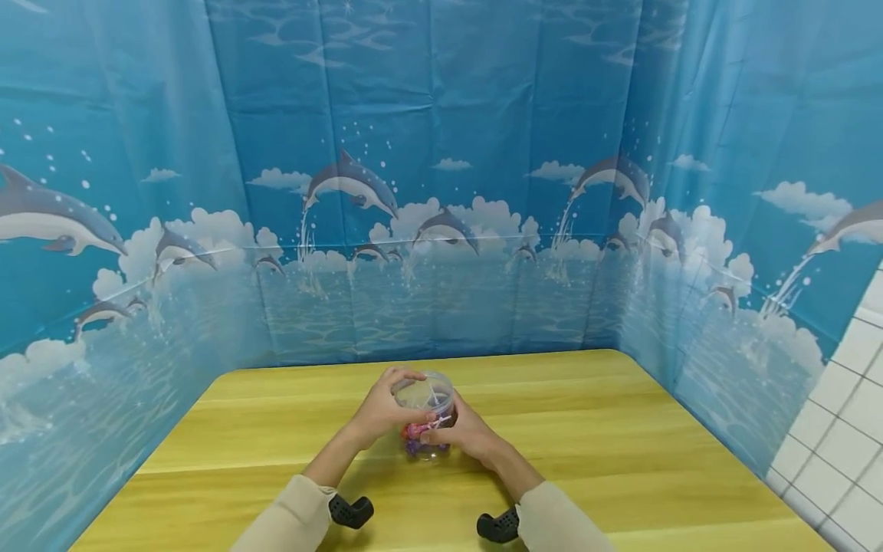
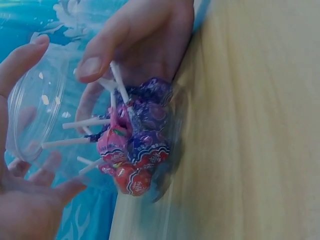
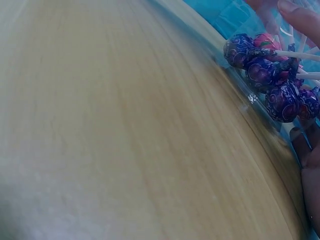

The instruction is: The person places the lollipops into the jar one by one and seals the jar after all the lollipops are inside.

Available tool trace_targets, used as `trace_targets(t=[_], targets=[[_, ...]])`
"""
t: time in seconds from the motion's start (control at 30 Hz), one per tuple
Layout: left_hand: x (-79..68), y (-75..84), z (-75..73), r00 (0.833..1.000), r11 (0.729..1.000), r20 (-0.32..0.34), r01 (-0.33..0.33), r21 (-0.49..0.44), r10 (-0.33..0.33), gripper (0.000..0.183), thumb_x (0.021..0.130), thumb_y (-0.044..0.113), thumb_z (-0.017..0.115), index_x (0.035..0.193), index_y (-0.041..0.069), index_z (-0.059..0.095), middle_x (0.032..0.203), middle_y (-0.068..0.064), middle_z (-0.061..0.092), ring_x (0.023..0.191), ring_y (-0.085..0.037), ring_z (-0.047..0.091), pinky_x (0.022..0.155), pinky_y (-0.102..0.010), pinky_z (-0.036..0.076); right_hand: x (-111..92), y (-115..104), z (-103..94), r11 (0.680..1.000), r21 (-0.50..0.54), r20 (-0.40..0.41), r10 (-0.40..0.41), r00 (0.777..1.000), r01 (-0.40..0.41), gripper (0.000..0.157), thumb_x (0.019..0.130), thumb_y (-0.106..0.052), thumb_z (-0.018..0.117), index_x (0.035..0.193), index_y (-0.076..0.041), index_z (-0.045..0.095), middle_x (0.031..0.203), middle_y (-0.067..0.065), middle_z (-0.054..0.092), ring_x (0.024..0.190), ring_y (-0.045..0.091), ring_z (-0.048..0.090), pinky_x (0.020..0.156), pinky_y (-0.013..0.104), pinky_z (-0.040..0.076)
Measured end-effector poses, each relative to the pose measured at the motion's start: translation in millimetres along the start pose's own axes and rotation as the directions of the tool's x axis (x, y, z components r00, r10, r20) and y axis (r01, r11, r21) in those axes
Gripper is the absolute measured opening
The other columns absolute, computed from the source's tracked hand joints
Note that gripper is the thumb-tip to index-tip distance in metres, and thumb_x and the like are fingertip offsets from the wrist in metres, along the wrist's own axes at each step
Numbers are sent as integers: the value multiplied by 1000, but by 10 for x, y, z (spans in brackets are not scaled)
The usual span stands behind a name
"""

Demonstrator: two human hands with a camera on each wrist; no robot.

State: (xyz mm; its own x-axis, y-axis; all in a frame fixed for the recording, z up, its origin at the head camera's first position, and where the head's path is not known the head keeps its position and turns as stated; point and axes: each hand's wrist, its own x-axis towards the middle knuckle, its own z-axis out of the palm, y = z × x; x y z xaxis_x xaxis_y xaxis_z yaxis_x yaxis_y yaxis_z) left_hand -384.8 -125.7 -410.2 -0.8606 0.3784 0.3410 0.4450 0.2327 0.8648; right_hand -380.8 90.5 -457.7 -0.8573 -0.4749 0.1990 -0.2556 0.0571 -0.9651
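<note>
A clear plastic jar (image 1: 441, 386) stands on the table between both hands. Inside it, wrapped lollipops (image 2: 135, 145) in purple, pink and orange-red lie heaped at the bottom, their white sticks pointing toward the rim. My left hand (image 1: 386, 406) grips the jar near its round rim (image 2: 37, 107), fingers spread round the top. On the other side, lower down, my right hand (image 1: 472, 431) holds the jar's wall, thumb across the front. Purple wrappers (image 3: 282, 100) show through the clear wall in the right wrist view, where only part of the right hand is visible at the edge.
The yellow wood-grain table (image 1: 621, 460) extends around the jar. A blue curtain (image 1: 441, 307) printed with dolphins hangs behind and along both sides. White tiles (image 1: 848, 406) show at the far right. Black wrist mounts (image 1: 352, 511) sit at both cuffs.
</note>
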Motion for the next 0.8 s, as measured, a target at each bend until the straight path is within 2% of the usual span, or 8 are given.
trace_targets(t=[0.13, 0.2, 0.3, 0.5, 0.6, 0.67, 0.73, 0.8], targets=[[21, -15, -39, 999, 997, 41, -12, -71, 15, 57, 82, 18, 91, 132, 4, 68, 147, -12, 46, 141, -39, 36, 110, -64, 37, 13, 16, -14, 1000, 2, -12, 23, 1000, -23, 91, 91, -25, 83, 162, -16, 27, 138, 9, 54, 121, 26, 56, 103, 44, 48], [29, -22, -39, 998, 995, 56, -14, -97, 20, 56, 84, 15, 89, 133, 1, 67, 151, -14, 43, 142, -41, 37, 108, -62, 40, 12, 23, -34, 999, 5, -12, 35, 999, -35, 91, 91, -24, 83, 162, -14, 27, 138, 9, 54, 121, 26, 57, 102, 44, 49], [36, -47, -36, 997, 993, 79, -11, -116, 20, 54, 85, 13, 88, 134, 2, 67, 153, -14, 42, 142, -42, 37, 105, -58, 45, 1, 28, -61, 999, 6, 0, 38, 999, -38, 91, 92, -23, 82, 163, -14, 26, 138, 10, 54, 121, 27, 56, 101, 43, 49], [4, -40, -15, 992, 997, 128, 12, -70, -2, 57, 87, 19, 86, 138, 12, 63, 152, -10, 42, 137, -37, 40, 99, -54, 49, -44, 20, -101, 999, -33, 46, 37, 998, -36, 96, 91, -25, 81, 165, -16, 20, 141, 10, 52, 124, 26, 54, 104, 45, 46], [-5, 4, -14, 988, 998, 153, 23, -53, -15, 68, 86, 24, 86, 146, 18, 56, 156, -11, 38, 136, -39, 43, 99, -54, 49, -70, -18, -170, 994, -95, 78, 66, 995, -58, 101, 91, -30, 82, 166, -16, 15, 147, 12, 48, 130, 31, 51, 107, 50, 44], [-7, 36, -28, 986, 998, 162, 32, -47, -24, 78, 85, 26, 88, 152, 24, 48, 159, -12, 33, 135, -42, 45, 99, -56, 49, -87, -66, -250, 988, -145, 119, 73, 990, -56, 105, 91, -32, 82, 167, -16, 11, 155, 15, 40, 138, 36, 44, 109, 55, 41], [-13, 70, -67, 987, 999, 161, 32, -21, -29, 90, 83, 30, 89, 158, 31, 39, 164, -11, 26, 140, -43, 40, 102, -61, 45, -115, -136, -360, 979, -197, 149, 83, 985, -53, 107, 91, -34, 81, 168, -18, 8, 162, 17, 31, 146, 41, 34, 111, 60, 38], [-16, 103, -135, 988, 1000, 152, 19, 7, -20, 95, 86, 32, 86, 162, 35, 30, 169, -9, 15, 148, -44, 28, 107, -69, 36, -152, -226, -490, 970, -240, 158, 84, 984, -44, 105, 93, -37, 79, 168, -20, 8, 166, 17, 24, 150, 44, 26, 112, 64, 34]])
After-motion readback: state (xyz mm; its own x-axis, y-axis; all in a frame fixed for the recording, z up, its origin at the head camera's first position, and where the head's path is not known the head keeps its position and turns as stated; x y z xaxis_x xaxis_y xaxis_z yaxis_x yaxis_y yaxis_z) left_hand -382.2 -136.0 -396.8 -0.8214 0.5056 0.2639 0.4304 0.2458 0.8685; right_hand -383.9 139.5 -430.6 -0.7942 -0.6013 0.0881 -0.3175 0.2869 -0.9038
